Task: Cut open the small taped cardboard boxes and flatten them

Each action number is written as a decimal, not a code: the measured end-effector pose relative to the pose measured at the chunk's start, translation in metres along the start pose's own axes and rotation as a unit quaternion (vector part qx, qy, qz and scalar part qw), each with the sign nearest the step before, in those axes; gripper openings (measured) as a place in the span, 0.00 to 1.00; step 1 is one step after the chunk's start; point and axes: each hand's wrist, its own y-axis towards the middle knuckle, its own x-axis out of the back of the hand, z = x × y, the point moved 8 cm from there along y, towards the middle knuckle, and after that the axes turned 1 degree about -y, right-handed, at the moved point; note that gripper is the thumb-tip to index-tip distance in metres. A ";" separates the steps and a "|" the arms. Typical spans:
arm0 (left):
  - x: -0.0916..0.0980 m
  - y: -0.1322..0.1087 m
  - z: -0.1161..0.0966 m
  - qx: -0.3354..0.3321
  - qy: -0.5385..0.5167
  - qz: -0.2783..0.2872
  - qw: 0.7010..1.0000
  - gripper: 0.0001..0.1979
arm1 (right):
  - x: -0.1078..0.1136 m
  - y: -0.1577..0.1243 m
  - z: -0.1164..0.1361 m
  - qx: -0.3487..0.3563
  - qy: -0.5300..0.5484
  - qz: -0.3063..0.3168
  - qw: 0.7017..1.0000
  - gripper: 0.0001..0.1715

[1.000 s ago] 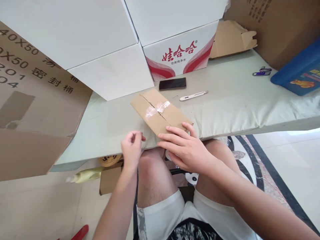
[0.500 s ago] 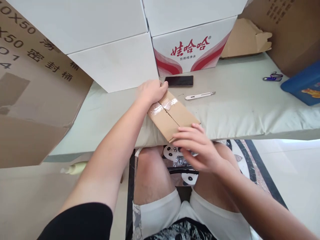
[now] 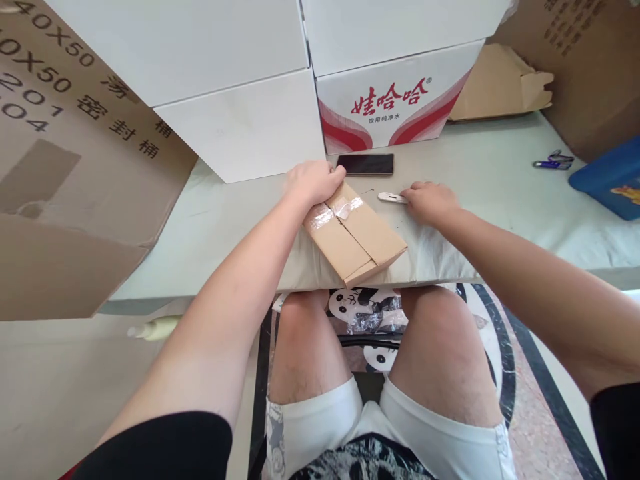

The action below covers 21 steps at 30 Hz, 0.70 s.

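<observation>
A person's left hand point(image 3: 314, 181) closes over the far end of a taped cardboard box point(image 3: 364, 233) at the front edge of a cloth-covered table point(image 3: 515, 193), while the right hand point(image 3: 431, 202) pinches a slim white knife point(image 3: 391, 197) nearby. The box looks light and stiff but crushable, best held by its folded edges, clear of the slick tape point(image 3: 320, 217); the knife seems light and rigid, safest by its handle.

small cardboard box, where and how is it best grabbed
Probably pinch the small cardboard box by its opposite long sides at the near end, coming from the front right. That end faces the person, uncovered, by the edge of the cloth, while the left hand covers the far end. The seam, crossed by tape, runs lengthwise on top, so gripping the sides avoids it.
</observation>
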 end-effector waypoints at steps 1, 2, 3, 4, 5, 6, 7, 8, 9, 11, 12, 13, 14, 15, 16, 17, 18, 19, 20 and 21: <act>0.000 0.000 0.000 0.001 -0.004 -0.002 1.000 0.23 | 0.000 -0.002 0.000 0.004 -0.006 0.010 1.000 0.20; -0.001 0.000 0.001 0.002 -0.009 -0.004 1.000 0.23 | 0.001 -0.005 -0.002 0.004 -0.003 0.020 1.000 0.18; -0.001 0.000 0.001 0.004 -0.014 -0.006 1.000 0.23 | 0.003 -0.009 -0.005 -0.005 0.020 0.022 1.000 0.15; -0.001 0.000 0.002 0.005 -0.021 -0.006 1.000 0.23 | 0.009 -0.013 -0.010 -0.026 0.070 0.011 0.997 0.13; -0.001 0.001 0.002 0.006 -0.027 -0.006 1.000 0.23 | 0.016 -0.018 -0.016 -0.057 0.149 -0.014 0.987 0.10; -0.001 0.001 0.003 0.007 -0.033 -0.005 0.999 0.22 | 0.026 -0.025 -0.022 -0.095 0.249 -0.055 0.962 0.07; -0.001 0.002 0.004 0.009 -0.039 -0.002 0.999 0.22 | 0.037 -0.035 -0.027 -0.126 0.356 -0.107 0.920 0.04; -0.001 0.003 0.006 0.012 -0.047 0.002 0.999 0.21 | 0.049 -0.046 -0.028 -0.138 0.449 -0.161 0.868 0.07; -0.001 0.005 0.007 0.017 -0.056 0.008 0.998 0.21 | 0.062 -0.058 -0.022 -0.129 0.518 -0.209 0.819 0.12; -0.001 0.008 0.012 0.038 -0.076 0.013 0.996 0.21 | 0.088 -0.081 0.004 -0.060 0.597 -0.266 0.754 0.17; -0.001 0.009 0.015 0.051 -0.084 0.012 0.995 0.22 | 0.099 -0.093 0.021 -0.022 0.615 -0.276 0.738 0.15; -0.001 0.009 0.017 0.060 -0.087 0.010 0.994 0.23 | 0.108 -0.102 0.042 0.015 0.621 -0.269 0.736 0.10; -0.001 0.010 0.017 0.065 -0.085 0.005 0.994 0.25 | 0.112 -0.110 0.062 0.041 0.611 -0.252 0.749 0.04; -0.001 0.009 0.016 0.065 -0.076 0.000 0.995 0.27 | 0.114 -0.115 0.081 0.061 0.594 -0.230 0.769 0.06; 0.000 0.008 0.014 0.061 -0.064 -0.004 0.996 0.28 | 0.113 -0.118 0.098 0.076 0.566 -0.209 0.794 0.10; 0.000 0.006 0.012 0.057 -0.053 -0.006 0.997 0.28 | 0.111 -0.120 0.112 0.087 0.527 -0.194 0.823 0.13; 0.000 0.004 0.010 0.054 -0.043 -0.006 0.998 0.29 | 0.108 -0.120 0.122 0.097 0.483 -0.187 0.850 0.13; 0.001 0.002 0.008 0.053 -0.037 -0.005 0.998 0.29 | 0.105 -0.119 0.130 0.105 0.438 -0.185 0.874 0.13; 0.001 0.000 0.007 0.053 -0.034 -0.003 0.998 0.29 | 0.103 -0.117 0.134 0.110 0.396 -0.185 0.893 0.12; 0.001 -0.001 0.006 0.052 -0.033 0.000 0.998 0.29 | 0.101 -0.115 0.137 0.111 0.363 -0.188 0.906 0.12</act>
